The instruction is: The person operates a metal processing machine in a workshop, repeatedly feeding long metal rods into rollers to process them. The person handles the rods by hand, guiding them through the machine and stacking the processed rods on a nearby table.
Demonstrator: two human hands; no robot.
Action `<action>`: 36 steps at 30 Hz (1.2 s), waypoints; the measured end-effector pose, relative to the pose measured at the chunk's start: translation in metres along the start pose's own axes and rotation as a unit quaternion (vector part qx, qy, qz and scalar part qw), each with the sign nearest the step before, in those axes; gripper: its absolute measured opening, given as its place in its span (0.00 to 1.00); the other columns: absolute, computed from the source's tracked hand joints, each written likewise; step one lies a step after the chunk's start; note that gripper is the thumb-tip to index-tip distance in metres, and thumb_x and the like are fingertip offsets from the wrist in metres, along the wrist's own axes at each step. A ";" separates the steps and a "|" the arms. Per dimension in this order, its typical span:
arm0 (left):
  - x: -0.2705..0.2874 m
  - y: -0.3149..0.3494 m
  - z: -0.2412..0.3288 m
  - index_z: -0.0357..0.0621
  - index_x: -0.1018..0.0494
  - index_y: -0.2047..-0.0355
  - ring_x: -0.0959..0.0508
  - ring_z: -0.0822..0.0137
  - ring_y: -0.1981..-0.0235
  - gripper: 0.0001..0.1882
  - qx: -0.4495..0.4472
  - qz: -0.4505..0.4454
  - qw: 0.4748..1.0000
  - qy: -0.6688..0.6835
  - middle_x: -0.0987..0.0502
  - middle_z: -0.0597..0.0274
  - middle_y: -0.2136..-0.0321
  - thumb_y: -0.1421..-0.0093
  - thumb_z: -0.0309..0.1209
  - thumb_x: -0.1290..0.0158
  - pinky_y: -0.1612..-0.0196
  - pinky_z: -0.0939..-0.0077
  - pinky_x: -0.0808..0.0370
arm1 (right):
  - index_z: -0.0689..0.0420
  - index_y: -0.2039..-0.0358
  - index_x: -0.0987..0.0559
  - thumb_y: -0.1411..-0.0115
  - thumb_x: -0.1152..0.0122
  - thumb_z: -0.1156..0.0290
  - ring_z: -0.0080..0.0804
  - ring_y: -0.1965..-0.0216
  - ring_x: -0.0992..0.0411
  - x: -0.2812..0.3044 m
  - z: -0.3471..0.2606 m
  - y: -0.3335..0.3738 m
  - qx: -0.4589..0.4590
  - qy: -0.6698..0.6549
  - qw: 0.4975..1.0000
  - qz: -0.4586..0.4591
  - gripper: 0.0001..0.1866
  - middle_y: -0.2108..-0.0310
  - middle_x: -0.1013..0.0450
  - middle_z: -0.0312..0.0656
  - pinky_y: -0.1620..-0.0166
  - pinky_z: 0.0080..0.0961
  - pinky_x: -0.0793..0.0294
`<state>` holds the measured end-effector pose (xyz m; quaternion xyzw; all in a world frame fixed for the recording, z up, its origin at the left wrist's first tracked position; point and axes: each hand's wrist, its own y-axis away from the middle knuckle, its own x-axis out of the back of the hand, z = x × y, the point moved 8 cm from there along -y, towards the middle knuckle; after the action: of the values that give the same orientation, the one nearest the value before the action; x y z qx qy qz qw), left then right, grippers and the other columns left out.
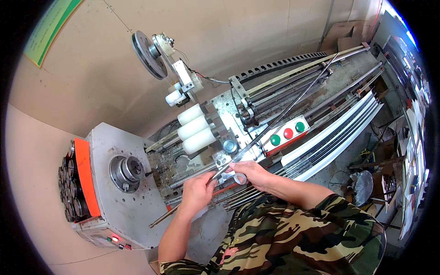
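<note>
A long, thin metal rod slants from the far right of the machine down to my hands. My left hand is closed around its near end, thumb and fingers pinching it. Just to the right, my right hand has its fingertips against the same rod. A pale ring that looks like a roll of tape sits under my right palm, held by the curled fingers, which are partly hidden. Beyond the hands is the machine's carriage, with a round dark-rimmed knob and white plastic rollers.
A control box with green and red buttons stands beyond my right forearm. Several dark rods lie on a white trough at right. The grey machine head with its chuck is at left. A disc wheel rises at the back.
</note>
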<state>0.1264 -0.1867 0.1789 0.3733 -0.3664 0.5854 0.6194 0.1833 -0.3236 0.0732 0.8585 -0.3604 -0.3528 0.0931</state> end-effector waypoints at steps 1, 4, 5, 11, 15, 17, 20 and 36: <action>0.004 0.000 0.004 0.44 0.23 0.49 0.18 0.47 0.67 0.18 -0.014 0.023 1.000 -0.012 0.18 0.50 0.68 0.42 0.27 0.41 0.64 0.58 0.23 | 0.60 0.58 0.16 0.27 0.47 0.56 0.18 0.76 0.38 -0.001 -0.002 0.002 -0.003 -0.001 1.000 0.002 0.20 0.78 0.31 0.30 0.73 0.18 0.42; -0.004 0.002 0.012 0.44 0.21 0.53 0.20 0.46 0.69 0.18 -0.049 0.074 0.990 -0.108 0.20 0.52 0.69 0.45 0.27 0.38 0.65 0.58 0.24 | 0.60 0.58 0.17 0.27 0.48 0.54 0.18 0.76 0.38 -0.001 0.001 0.007 -0.046 -0.020 0.999 0.008 0.21 0.78 0.31 0.30 0.73 0.18 0.42; -0.003 0.004 0.015 0.43 0.21 0.54 0.20 0.47 0.69 0.16 -0.043 0.091 0.989 -0.110 0.21 0.52 0.69 0.44 0.27 0.39 0.65 0.58 0.24 | 0.60 0.58 0.17 0.28 0.47 0.54 0.17 0.76 0.38 -0.003 0.001 0.008 -0.054 -0.022 0.998 0.013 0.21 0.78 0.31 0.30 0.74 0.18 0.42; -0.012 0.003 -0.001 0.39 0.22 0.60 0.22 0.48 0.70 0.10 -0.017 -0.014 1.000 -0.012 0.23 0.50 0.69 0.36 0.31 0.47 0.67 0.61 0.24 | 0.57 0.60 0.21 0.31 0.45 0.43 0.20 0.74 0.33 0.001 0.008 0.001 -0.060 0.014 0.998 0.021 0.26 0.74 0.29 0.31 0.71 0.20 0.34; -0.023 -0.003 -0.023 0.42 0.22 0.60 0.21 0.45 0.71 0.11 0.035 -0.161 0.980 0.114 0.21 0.50 0.69 0.37 0.35 0.45 0.67 0.57 0.25 | 0.57 0.65 0.20 0.30 0.45 0.47 0.17 0.77 0.37 0.003 0.009 -0.001 -0.051 -0.012 0.997 0.061 0.24 0.77 0.29 0.30 0.75 0.17 0.40; -0.015 -0.006 -0.013 0.45 0.22 0.60 0.20 0.46 0.71 0.10 -0.004 -0.147 0.989 -0.007 0.20 0.51 0.68 0.39 0.35 0.43 0.68 0.55 0.25 | 0.58 0.66 0.20 0.29 0.46 0.49 0.16 0.79 0.39 0.005 0.008 -0.003 -0.052 -0.012 0.997 0.061 0.23 0.79 0.29 0.30 0.76 0.15 0.43; -0.005 -0.009 -0.003 0.47 0.23 0.63 0.19 0.47 0.70 0.10 -0.035 -0.047 0.989 -0.136 0.20 0.53 0.68 0.41 0.37 0.41 0.69 0.54 0.25 | 0.57 0.56 0.19 0.33 0.45 0.42 0.21 0.77 0.39 0.009 0.005 -0.007 -0.050 0.052 0.997 -0.004 0.28 0.76 0.30 0.32 0.74 0.20 0.41; -0.010 -0.006 -0.022 0.46 0.25 0.57 0.19 0.62 0.77 0.09 0.028 -0.141 0.989 0.023 0.19 0.57 0.74 0.34 0.35 0.45 0.74 0.64 0.25 | 0.62 0.62 0.16 0.31 0.42 0.57 0.16 0.80 0.39 0.019 0.005 -0.013 -0.063 0.086 0.994 -0.025 0.19 0.79 0.28 0.33 0.78 0.17 0.44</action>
<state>0.1327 -0.1719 0.1602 0.4251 -0.2791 0.5109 0.6931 0.1968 -0.3267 0.0542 0.8868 -0.3070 -0.3014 0.1687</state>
